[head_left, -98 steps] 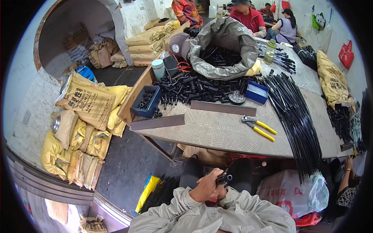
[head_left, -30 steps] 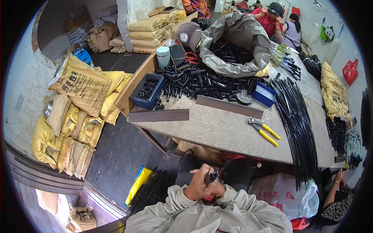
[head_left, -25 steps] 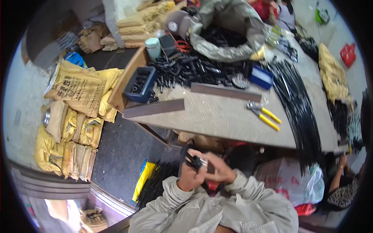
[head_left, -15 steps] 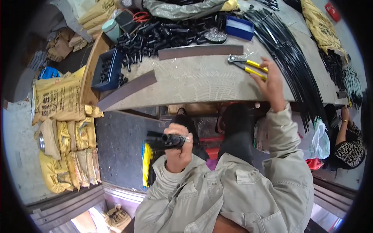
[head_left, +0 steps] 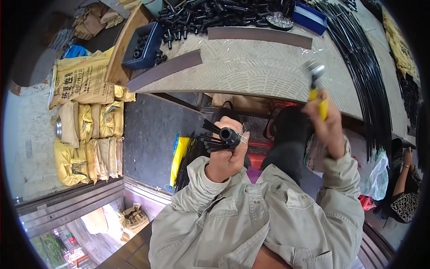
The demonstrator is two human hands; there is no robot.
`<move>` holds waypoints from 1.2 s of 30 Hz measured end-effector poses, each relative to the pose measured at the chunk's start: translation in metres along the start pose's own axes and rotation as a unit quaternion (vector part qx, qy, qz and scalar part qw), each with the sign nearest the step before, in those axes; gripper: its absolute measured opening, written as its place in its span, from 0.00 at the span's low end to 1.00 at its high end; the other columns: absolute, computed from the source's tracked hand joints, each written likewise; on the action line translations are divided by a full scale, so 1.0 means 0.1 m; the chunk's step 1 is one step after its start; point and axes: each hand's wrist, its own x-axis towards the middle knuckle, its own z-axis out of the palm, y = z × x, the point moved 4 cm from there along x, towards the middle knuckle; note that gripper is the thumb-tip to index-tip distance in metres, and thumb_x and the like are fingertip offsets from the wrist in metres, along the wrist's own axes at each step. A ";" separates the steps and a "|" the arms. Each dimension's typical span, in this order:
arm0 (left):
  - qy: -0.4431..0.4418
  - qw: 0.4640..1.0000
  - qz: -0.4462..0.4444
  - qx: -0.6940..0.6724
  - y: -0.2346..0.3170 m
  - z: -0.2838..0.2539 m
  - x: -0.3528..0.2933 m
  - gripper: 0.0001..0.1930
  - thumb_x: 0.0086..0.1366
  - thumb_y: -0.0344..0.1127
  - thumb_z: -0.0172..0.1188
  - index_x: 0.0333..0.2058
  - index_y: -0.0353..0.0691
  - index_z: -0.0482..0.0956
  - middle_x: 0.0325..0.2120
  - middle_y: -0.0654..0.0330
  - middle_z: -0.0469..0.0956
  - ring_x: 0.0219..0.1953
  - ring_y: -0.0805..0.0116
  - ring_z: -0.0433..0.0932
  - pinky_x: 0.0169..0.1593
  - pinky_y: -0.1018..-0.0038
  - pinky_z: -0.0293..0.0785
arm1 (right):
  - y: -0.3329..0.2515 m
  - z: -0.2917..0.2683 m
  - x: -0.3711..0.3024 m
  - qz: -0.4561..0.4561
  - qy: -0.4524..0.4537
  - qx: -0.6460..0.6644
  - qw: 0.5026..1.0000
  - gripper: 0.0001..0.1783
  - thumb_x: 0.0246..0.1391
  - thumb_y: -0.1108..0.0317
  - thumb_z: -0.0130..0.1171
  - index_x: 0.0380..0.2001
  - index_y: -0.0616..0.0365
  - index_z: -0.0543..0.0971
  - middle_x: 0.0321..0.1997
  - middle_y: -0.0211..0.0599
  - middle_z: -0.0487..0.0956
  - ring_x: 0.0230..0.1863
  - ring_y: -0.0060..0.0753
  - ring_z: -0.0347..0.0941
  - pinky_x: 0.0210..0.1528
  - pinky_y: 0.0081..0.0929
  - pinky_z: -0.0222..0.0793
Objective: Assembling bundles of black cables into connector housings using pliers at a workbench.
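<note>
My left hand (head_left: 227, 163) is closed around a bundle of thin black rods (head_left: 211, 142) with a round, hollow black fitting (head_left: 229, 136) at its end. Fine wires (head_left: 243, 134) stick out beside the thumb. The bundle is held over my lap, below the table edge. My right hand (head_left: 330, 123) grips pliers (head_left: 323, 109) by their yellow handles, near the right part of the table's front edge. The metal jaws point away from me and are smeared by motion, so whether they are apart does not show.
On the table (head_left: 251, 67) lie two metal strips (head_left: 260, 37), a heap of black fittings (head_left: 215, 15), a blue bin (head_left: 142, 47), a blue box (head_left: 310, 18) and long black rods (head_left: 358, 49). Yellow sacks (head_left: 85, 80) are stacked at left. Another person's arm (head_left: 403, 172) shows at far right.
My right hand has picked the pliers up off the table and drawn them toward me. My left hand has turned the bundle so the fitting's open end faces up. The view has shifted.
</note>
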 end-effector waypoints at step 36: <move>-0.012 0.999 0.048 -0.017 0.00 -0.06 -0.04 0.13 0.50 0.17 0.53 0.33 0.37 0.64 0.30 0.58 0.64 0.32 0.66 0.66 0.37 0.73 0.63 | -0.52 0.65 -0.35 -0.268 0.239 -0.398 0.844 0.16 0.40 0.74 0.64 0.37 0.56 0.78 0.42 0.29 0.64 0.43 0.28 0.64 0.53 0.36 0.55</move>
